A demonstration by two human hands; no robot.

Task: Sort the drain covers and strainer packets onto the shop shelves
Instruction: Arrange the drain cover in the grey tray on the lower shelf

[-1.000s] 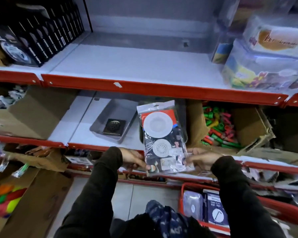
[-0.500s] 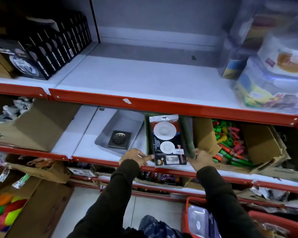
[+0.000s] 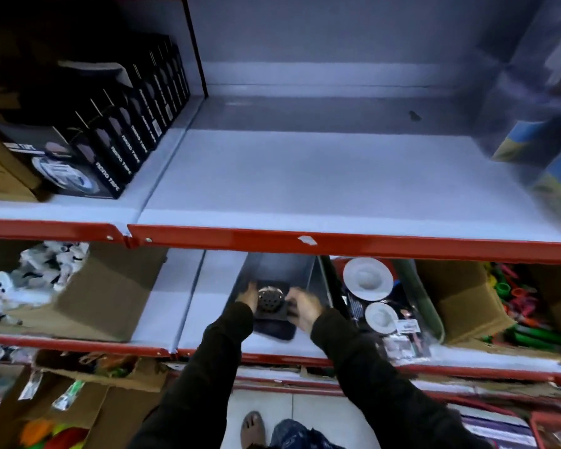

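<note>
A square black drain cover (image 3: 270, 303) with a round perforated metal centre sits in a grey tray (image 3: 279, 267) on the middle shelf. My left hand (image 3: 247, 294) grips its left edge and my right hand (image 3: 303, 306) grips its right edge. Right of the tray, a clear strainer packet (image 3: 378, 306) with two white round strainers stands in a green-edged bin (image 3: 425, 303), free of both hands. The image is motion-blurred.
The upper white shelf (image 3: 305, 183) with a red front edge (image 3: 337, 243) holds black boxes (image 3: 110, 131) at left and clear packaged goods (image 3: 544, 150) at right. Cardboard boxes (image 3: 104, 296) flank the tray. A red basket (image 3: 512, 429) of packets sits at lower right.
Both hands let go of the strainer packet, now standing in the bin, and moved left onto the black drain cover in the tray. The camera moved closer to the shelves.
</note>
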